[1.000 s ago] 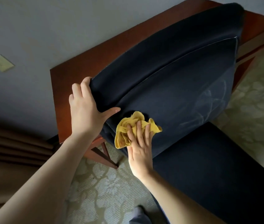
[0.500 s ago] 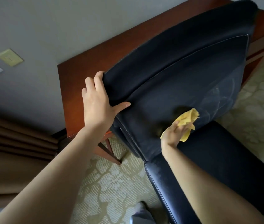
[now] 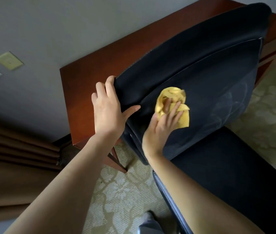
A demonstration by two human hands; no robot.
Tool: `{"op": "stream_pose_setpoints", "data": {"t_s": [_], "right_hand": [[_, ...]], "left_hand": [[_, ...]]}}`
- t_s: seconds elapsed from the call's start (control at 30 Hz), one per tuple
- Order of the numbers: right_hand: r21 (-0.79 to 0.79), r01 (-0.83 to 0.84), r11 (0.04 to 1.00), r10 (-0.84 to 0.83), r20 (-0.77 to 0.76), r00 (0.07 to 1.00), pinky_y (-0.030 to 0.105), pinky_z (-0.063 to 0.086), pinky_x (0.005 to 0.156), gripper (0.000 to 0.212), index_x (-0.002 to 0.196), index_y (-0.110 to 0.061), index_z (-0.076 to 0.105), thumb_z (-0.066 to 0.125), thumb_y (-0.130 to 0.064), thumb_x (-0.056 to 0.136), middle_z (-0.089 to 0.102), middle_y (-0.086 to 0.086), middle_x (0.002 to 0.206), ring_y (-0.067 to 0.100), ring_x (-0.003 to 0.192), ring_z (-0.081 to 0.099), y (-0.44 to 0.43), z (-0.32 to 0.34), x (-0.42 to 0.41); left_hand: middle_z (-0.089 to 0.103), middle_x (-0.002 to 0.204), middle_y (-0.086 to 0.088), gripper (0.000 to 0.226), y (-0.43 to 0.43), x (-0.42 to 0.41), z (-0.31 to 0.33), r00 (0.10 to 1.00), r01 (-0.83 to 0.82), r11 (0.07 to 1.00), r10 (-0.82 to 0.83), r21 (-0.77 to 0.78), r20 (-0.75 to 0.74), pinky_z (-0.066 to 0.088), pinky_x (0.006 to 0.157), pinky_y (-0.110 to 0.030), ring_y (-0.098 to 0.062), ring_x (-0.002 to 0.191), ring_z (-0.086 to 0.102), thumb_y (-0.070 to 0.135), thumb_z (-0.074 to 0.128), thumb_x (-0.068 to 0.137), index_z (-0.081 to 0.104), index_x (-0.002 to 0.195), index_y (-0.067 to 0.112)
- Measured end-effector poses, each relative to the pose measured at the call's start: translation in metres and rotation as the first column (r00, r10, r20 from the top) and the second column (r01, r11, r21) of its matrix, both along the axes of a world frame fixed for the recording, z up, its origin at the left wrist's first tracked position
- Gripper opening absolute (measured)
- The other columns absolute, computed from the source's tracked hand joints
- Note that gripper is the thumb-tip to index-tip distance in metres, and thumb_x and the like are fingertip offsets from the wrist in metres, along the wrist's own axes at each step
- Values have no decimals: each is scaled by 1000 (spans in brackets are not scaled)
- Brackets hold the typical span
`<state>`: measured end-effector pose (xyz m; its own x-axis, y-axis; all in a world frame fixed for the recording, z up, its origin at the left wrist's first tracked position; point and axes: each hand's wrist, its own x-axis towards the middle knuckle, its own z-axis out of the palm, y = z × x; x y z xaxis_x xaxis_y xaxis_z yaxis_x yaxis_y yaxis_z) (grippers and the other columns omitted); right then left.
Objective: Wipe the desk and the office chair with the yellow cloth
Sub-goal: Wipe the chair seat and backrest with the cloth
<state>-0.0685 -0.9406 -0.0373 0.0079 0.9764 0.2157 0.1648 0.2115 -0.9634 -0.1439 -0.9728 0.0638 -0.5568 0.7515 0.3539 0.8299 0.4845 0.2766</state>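
**Yellow cloth being pressed to the chair's backrest**

Head view: the office chair (image 3: pixel 218 78) is being seen from above, with its dark backrest (image 3: pixel 209 102) standing against the reddish wooden worktop (image 3: pixel 98 70) and its seat (image 3: pixel 226 169) lying lower right. The backrest's near side edge is being gripped by the left hand (image 3: pixel 108 110): its fingers (image 3: pixel 110 83) are being curled over the edge, and the thumb is being laid on the front face. The yellow cloth (image 3: pixel 171 94), bunched up, is being pressed against the front of the backrest by the right hand (image 3: pixel 159 129), just beside the left thumb. The right fingers (image 3: pixel 174 110) are being held fairly straight and slightly apart on the cloth, one of them partly sunk among the folds. Pale streaks (image 3: pixel 231 107) are being shown on the backrest's far part, well apart from the cloth. A patterned carpet (image 3: pixel 122 191) is being seen under the chair, a brown curtain (image 3: pixel 15 157) at the left, and two wall plates (image 3: pixel 9 60) on the grey wall.
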Motion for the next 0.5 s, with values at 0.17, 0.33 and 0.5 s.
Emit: {"op": "stream_pose_setpoints", "data": {"t_s": [0.17,0.33,0.5], "right_hand": [[251,-265,931,155,385,910,62,13,112,55,148,-21,23,38,-24,96,10,9,157,40,142,3,-38,-32,-1],[506,-640,578,10,780,626,54,25,108,79,140,-32,40,70,-9,70,41,-9,144,29,131,30,-35,-89,39],[535,-764,361,-94,836,540,39,17,114,72,145,-34,28,44,-5,81,29,-14,150,18,136,29,6,-101,68]], "left_hand": [[41,126,-16,73,-1,-3,-1,999,33,999,-33,11,15,33,98,-39,-32,107,42,46,59,89,30,143,6],[39,129,-14,78,-3,-1,1,999,35,999,-34,-21,29,37,98,-42,-32,111,41,53,57,86,28,144,9],[39,133,-12,84,-2,6,6,996,-80,990,75,-119,-48,43,95,-44,-33,116,43,65,50,81,27,144,14]]}}
